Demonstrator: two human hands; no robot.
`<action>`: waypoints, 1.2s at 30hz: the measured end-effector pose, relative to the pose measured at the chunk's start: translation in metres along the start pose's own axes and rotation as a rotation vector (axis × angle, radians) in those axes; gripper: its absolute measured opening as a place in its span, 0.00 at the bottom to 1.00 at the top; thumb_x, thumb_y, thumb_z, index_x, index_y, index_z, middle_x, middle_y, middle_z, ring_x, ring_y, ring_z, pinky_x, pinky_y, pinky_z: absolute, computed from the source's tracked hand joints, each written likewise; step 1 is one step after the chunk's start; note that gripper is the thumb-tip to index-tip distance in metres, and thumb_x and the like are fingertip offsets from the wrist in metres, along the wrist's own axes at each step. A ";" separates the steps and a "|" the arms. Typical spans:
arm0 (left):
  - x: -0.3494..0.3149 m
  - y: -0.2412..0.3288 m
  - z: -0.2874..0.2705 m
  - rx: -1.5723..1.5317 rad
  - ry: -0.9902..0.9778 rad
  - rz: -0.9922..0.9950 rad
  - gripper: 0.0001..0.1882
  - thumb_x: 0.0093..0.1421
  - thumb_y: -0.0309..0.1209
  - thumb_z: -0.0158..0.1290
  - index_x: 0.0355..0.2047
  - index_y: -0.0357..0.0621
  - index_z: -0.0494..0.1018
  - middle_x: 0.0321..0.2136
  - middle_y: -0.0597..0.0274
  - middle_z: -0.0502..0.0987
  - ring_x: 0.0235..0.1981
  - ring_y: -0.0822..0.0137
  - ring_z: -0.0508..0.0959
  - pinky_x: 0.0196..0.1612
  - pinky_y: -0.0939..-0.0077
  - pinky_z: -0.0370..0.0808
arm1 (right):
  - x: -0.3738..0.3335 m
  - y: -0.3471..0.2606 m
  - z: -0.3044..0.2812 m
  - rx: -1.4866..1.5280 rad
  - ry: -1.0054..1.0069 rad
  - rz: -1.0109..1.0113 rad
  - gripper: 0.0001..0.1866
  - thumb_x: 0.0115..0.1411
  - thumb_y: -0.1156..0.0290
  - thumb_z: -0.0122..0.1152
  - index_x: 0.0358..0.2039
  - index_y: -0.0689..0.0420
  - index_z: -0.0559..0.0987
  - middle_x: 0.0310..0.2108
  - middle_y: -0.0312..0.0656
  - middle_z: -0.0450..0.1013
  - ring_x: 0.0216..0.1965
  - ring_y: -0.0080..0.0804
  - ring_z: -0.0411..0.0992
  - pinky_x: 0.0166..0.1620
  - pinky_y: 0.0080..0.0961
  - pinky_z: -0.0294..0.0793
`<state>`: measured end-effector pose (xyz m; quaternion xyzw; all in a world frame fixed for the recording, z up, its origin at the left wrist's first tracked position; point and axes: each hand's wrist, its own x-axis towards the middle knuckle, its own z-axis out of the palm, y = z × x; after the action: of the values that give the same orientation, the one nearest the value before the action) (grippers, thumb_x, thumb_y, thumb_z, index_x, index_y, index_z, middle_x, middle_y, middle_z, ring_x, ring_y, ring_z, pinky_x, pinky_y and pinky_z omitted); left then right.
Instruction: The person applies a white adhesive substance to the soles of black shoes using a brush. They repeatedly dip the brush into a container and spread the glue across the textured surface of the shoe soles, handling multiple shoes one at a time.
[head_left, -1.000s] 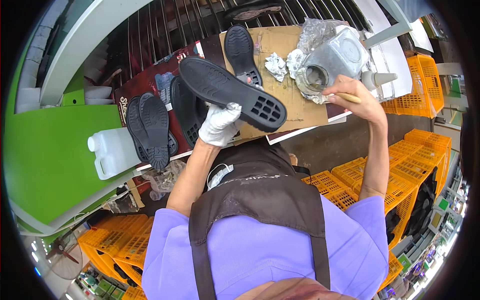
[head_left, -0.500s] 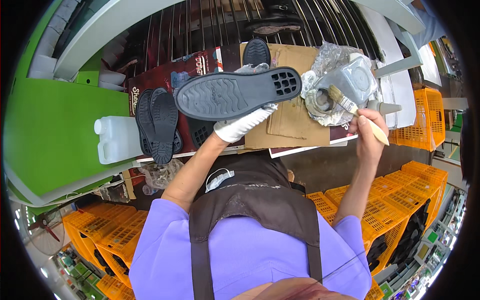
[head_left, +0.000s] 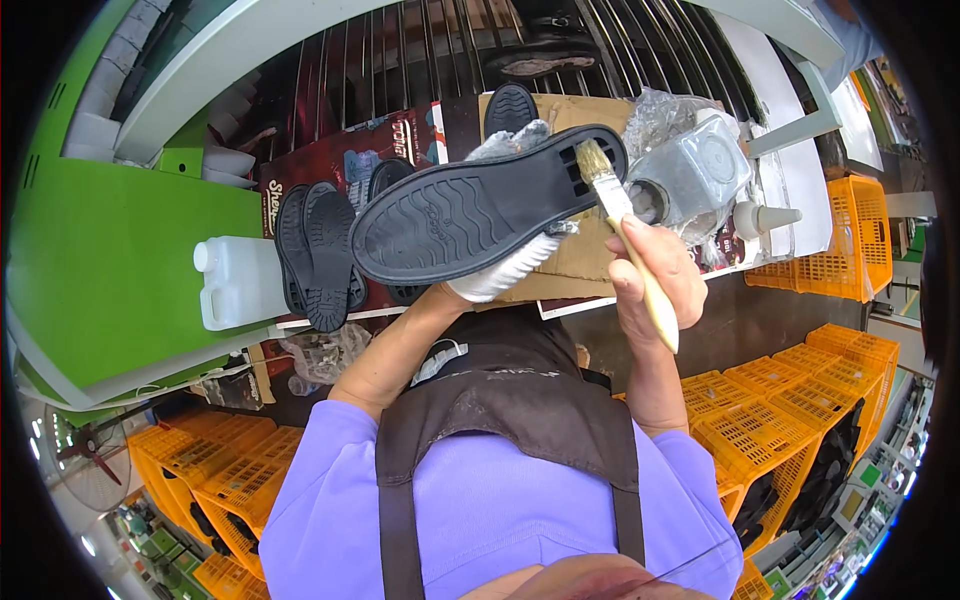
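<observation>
My gloved left hand [head_left: 512, 268] grips a black shoe sole [head_left: 470, 208] from beneath, its wavy tread turned up and its gridded heel end pointing right. Bare fingers of my right hand [head_left: 660, 268] pinch a paintbrush [head_left: 645, 275] with a pale wooden handle. The bristles lie over the open grid of the heel. Just right of the heel is the mouth of a clear plastic container [head_left: 700, 165] on crumpled plastic film, partly hidden by the brush and sole.
Left on the bench, several more black soles [head_left: 330, 250] lie beside a white jug [head_left: 240, 280]. Cardboard [head_left: 560, 285] lies under my hands, and a nozzle bottle [head_left: 765, 218] rests at the right. Metal bars [head_left: 440, 50] run behind; orange crates [head_left: 800, 400] stand at both sides.
My right hand has brought the brush left, from the container mouth onto the sole's heel. The sole has shifted slightly right and tilted, its heel end higher.
</observation>
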<state>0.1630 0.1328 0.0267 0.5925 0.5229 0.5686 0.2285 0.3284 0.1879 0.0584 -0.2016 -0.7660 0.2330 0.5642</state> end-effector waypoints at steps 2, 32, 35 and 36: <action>-0.005 -0.001 -0.002 -0.006 -0.053 -0.054 0.16 0.56 0.28 0.55 0.46 0.41 0.71 0.42 0.60 0.76 0.41 0.65 0.75 0.44 0.71 0.71 | 0.001 0.000 0.004 -0.030 -0.004 0.002 0.22 0.53 0.59 0.63 0.36 0.68 0.77 0.24 0.47 0.75 0.22 0.31 0.74 0.26 0.20 0.71; -0.018 -0.035 -0.009 -0.973 -0.009 -0.323 0.34 0.55 0.28 0.55 0.59 0.36 0.53 0.58 0.53 0.59 0.57 0.65 0.62 0.60 0.70 0.59 | -0.019 -0.016 0.043 0.025 -0.152 -0.003 0.19 0.45 0.66 0.71 0.35 0.64 0.77 0.23 0.44 0.75 0.21 0.33 0.74 0.25 0.22 0.74; -0.020 -0.041 -0.009 -1.049 -0.006 -0.384 0.31 0.57 0.28 0.53 0.59 0.36 0.55 0.57 0.53 0.61 0.56 0.65 0.63 0.60 0.71 0.60 | -0.018 -0.017 0.049 0.050 -0.116 -0.054 0.17 0.50 0.67 0.67 0.34 0.67 0.76 0.19 0.44 0.74 0.19 0.31 0.73 0.22 0.20 0.71; -0.020 -0.043 -0.010 -1.062 -0.002 -0.397 0.30 0.57 0.28 0.53 0.58 0.36 0.56 0.57 0.53 0.62 0.56 0.65 0.64 0.59 0.71 0.61 | -0.017 -0.017 0.051 0.062 -0.099 -0.083 0.17 0.52 0.67 0.65 0.34 0.69 0.76 0.18 0.44 0.73 0.18 0.30 0.72 0.21 0.20 0.70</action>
<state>0.1425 0.1275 -0.0170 0.2868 0.2664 0.6992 0.5982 0.2839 0.1579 0.0418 -0.1403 -0.7929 0.2429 0.5409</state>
